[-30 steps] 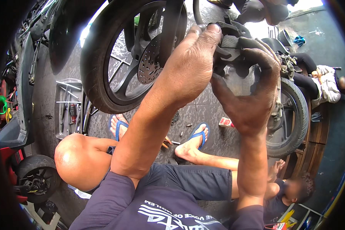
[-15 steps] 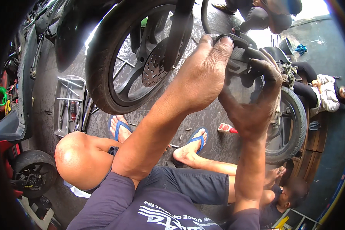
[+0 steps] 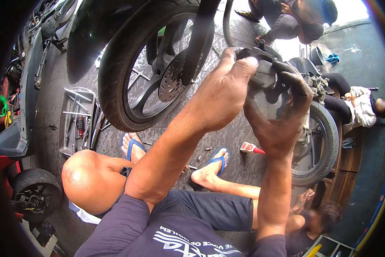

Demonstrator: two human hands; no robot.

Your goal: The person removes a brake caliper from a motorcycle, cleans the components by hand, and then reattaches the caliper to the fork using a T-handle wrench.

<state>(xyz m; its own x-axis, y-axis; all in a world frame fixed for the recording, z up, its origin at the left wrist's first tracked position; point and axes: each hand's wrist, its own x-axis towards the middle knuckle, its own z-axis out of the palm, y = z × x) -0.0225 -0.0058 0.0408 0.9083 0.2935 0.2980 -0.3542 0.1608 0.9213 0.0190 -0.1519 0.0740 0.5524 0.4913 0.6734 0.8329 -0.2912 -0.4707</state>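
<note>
The left hand [image 3: 222,96] grasps a dark brake part [image 3: 263,76], its thumb pressed along the near edge at the upper left. The right hand [image 3: 276,124] is curled about the same part from the right, its fingertips resting on the part, while its thumb reaches up from below; whether that thumb touches the part, I cannot tell. The brake part is held up in front of the person, just right of a motorcycle's front wheel [image 3: 115,96], and a black hose [image 3: 227,23] comes down to it from above. The wheel carries a brake disc [image 3: 169,85] drilled with small holes, and a dark fork leg [image 3: 201,43] crosses in front of the wheel's right side. Left of the wheel, a grey tray [image 3: 65,103] on the floor holds metal bars and a red-handled screwdriver [image 3: 81,126]. The person's feet are in blue sandals [image 3: 222,159]; between them and a white bottle [image 3: 246,147] with a red cap lie two small metal pieces [image 3: 208,149]. A second motorcycle wheel [image 3: 329,147] stands to the right of the right forearm. At the top, another person [image 3: 286,25] crouches.
</note>
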